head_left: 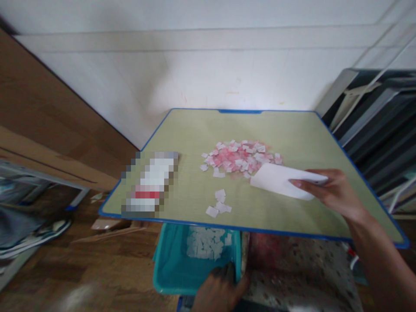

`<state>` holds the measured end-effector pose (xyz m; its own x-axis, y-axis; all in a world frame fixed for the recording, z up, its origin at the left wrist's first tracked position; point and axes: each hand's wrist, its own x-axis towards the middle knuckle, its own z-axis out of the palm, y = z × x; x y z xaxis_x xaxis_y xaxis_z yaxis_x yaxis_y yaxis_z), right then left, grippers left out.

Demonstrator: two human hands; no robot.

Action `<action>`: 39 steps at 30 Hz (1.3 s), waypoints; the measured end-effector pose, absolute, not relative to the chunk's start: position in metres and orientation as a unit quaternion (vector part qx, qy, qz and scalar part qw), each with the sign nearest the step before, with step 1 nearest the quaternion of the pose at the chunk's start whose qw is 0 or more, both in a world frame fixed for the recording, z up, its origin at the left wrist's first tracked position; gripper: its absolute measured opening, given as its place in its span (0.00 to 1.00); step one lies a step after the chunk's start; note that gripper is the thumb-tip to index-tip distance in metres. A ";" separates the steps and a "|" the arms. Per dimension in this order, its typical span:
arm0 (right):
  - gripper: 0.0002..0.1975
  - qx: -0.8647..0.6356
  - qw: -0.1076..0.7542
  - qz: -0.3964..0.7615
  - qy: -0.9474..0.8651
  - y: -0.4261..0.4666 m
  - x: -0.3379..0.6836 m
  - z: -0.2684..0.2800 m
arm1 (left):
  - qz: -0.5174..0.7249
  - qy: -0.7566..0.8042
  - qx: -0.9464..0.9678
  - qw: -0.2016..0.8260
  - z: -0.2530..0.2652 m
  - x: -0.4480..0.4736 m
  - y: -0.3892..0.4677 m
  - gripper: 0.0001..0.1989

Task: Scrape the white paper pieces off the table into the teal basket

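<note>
My right hand (331, 188) is closed on one end of a white flat sheet (279, 182), slightly curved, whose material I cannot make out. The sheet's far end slants down by a heap of small white paper pieces and pink bits (237, 157) on the table. Lower down, my left hand (221, 288) curls its fingers over the near right rim of a teal plastic basin (164, 279). White paper pieces (208, 243) lie inside the basin, just below the table's front edge. A few loose pieces (220, 203) rest on the table between heap and edge.
The green tabletop (191, 130) has a blue edge and stands against a white wall (208, 73). A blurred-out white object (154, 182) lies at its left. Dark panels (380, 112) lean at the right; a cardboard sheet (58, 108) stands left.
</note>
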<state>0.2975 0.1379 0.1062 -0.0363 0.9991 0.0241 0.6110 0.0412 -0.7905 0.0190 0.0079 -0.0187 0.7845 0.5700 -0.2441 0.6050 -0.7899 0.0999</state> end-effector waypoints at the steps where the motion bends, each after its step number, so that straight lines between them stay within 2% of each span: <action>1: 0.15 -0.620 0.319 0.306 -0.648 0.139 0.295 0.105 | -0.101 0.313 0.940 0.086 -0.019 0.019 0.008 0.24; 6: 0.14 -0.597 0.331 0.305 -0.664 0.142 0.284 0.106 | -0.111 0.321 0.937 0.083 -0.018 0.020 0.009 0.23; 15: 0.11 -0.518 0.272 0.348 -0.733 0.136 0.301 0.109 | -0.119 0.315 0.937 0.086 -0.018 0.019 0.007 0.24; 22: 0.09 -0.434 0.291 0.366 -0.770 0.147 0.290 0.115 | -0.131 0.314 0.936 0.087 -0.014 0.019 0.009 0.23; 29: 0.13 -0.355 0.248 0.472 -0.768 0.167 0.270 0.114 | -0.130 0.322 0.934 0.086 -0.015 0.019 0.008 0.24; 36: 0.18 -0.352 0.207 0.494 -0.768 0.161 0.285 0.120 | -0.140 0.314 0.933 0.108 -0.012 0.021 0.010 0.25; 39: 0.17 -0.348 0.187 0.494 -0.774 0.160 0.291 0.123 | -0.150 0.318 0.930 0.107 -0.013 0.021 0.011 0.25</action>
<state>0.2908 0.1599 0.1229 -0.6884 0.7233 -0.0542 0.3538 0.2695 -0.8957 0.0207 0.0109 -0.0128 0.7530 0.5588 -0.3474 0.6231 -0.7752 0.1036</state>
